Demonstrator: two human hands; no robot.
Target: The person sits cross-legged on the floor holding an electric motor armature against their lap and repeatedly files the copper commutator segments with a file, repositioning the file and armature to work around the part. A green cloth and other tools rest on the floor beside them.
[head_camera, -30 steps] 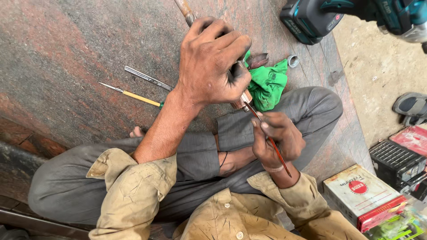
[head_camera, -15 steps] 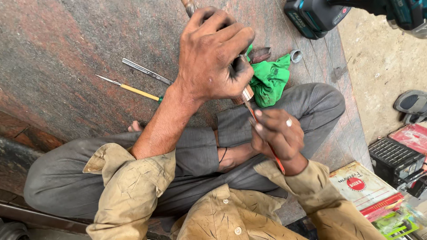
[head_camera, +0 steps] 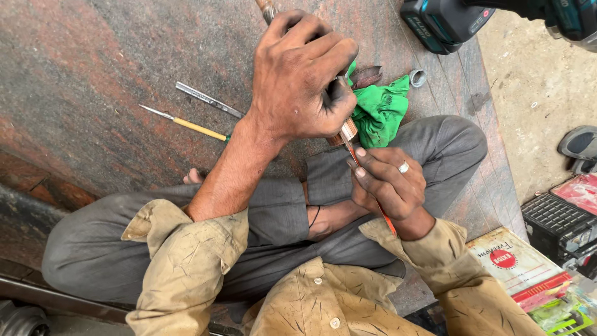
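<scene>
My left hand (head_camera: 301, 78) is wrapped around a cylindrical metal part with a copper-coloured end (head_camera: 346, 130) and a shaft (head_camera: 267, 9) sticking out past my fingers at the top. My right hand (head_camera: 388, 183), with a ring on one finger, pinches a thin orange-handled tool (head_camera: 370, 186) whose tip meets the copper end. Both hands work above my crossed legs in grey trousers (head_camera: 454, 146). A crumpled green cloth (head_camera: 382, 109) lies just behind the hands.
On the reddish stone slab (head_camera: 93, 62) lie a yellow-handled screwdriver (head_camera: 186, 124) and a grey metal file (head_camera: 208, 99). A teal and black power tool (head_camera: 448, 22) is at the top right. A small metal ring (head_camera: 417, 77), a black case (head_camera: 556, 224) and a printed box (head_camera: 513, 264) sit at the right.
Both hands have stayed on the part and the thin tool. The view has shifted slightly; my right hand sits a little lower along the tool.
</scene>
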